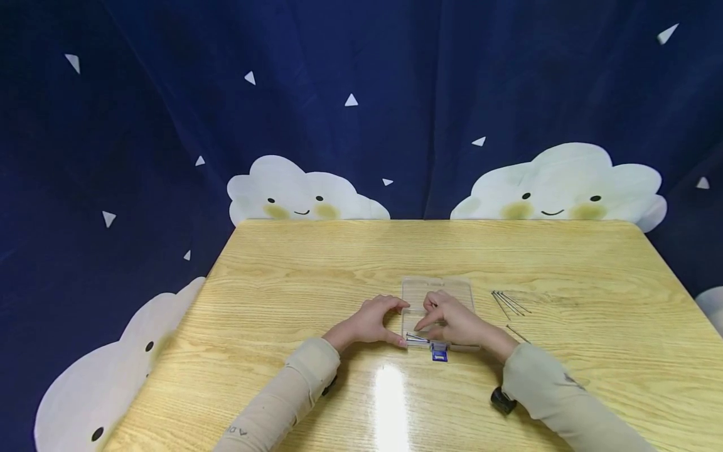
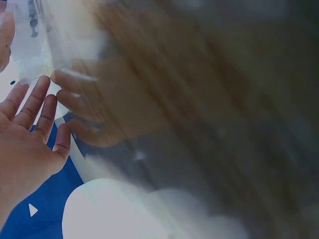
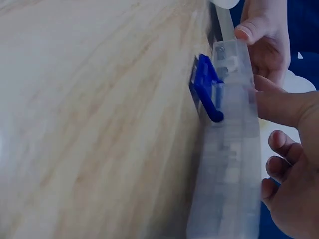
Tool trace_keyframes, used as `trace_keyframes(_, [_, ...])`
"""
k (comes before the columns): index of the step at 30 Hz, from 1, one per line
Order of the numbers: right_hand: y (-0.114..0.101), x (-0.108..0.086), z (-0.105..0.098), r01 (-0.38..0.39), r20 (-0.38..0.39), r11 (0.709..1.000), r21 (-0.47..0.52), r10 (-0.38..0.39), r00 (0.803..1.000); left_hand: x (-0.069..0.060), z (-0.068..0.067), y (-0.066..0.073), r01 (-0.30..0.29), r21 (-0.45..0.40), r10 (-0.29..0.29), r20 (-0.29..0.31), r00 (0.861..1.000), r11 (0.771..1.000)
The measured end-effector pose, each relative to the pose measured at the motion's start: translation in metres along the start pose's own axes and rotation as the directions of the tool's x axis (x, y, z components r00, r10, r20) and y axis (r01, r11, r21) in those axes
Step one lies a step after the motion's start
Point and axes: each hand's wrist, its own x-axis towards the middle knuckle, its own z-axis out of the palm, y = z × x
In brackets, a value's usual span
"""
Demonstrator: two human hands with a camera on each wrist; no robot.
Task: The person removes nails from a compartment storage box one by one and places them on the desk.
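The clear case (image 1: 410, 320) lies on the tabletop (image 1: 282, 270) in front of the person, its lid (image 1: 418, 292) laid back on the far side and its blue latch (image 1: 439, 353) hanging off the near wall. The left hand (image 1: 375, 320) rests against the case's left side, thumb at the near corner and fingers extended, a loose grip that probably keeps so light a box from sliding. The right hand (image 1: 454, 319) dips a finger inside, just beside the nails (image 1: 417, 338) in the near left part; whether its grip pinches one I cannot tell, as the fingertips are partly hidden. More loose nails (image 1: 508, 303) lie to the right of the case, and a single nail (image 1: 518, 333) lies close to the right wrist, which could brush it. The case's low walls limit finger movement, while bare wood gives ample room to the left.
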Motion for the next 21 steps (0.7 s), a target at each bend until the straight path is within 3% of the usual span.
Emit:
trace_keyframes(5, [-0.002, 0.002, 0.005, 0.020, 0.014, 0.997, -0.069, -0.019, 1.000, -0.001, 0.000, 0.001, -0.004, -0.016, 0.004, -0.002, 1.000, 1.000])
trace_keyframes(12, [-0.007, 0.006, 0.004, 0.079, 0.091, 0.978, -0.195, -0.062, 0.994, 0.000, 0.000, 0.001, -0.012, -0.017, 0.012, -0.003, 1.000, 1.000])
trace_keyframes(21, [-0.011, 0.009, 0.003, 0.093, 0.170, 0.964, -0.251, -0.051, 0.984, -0.001, -0.002, 0.001, -0.033, -0.012, 0.033, -0.012, 0.999, 0.999])
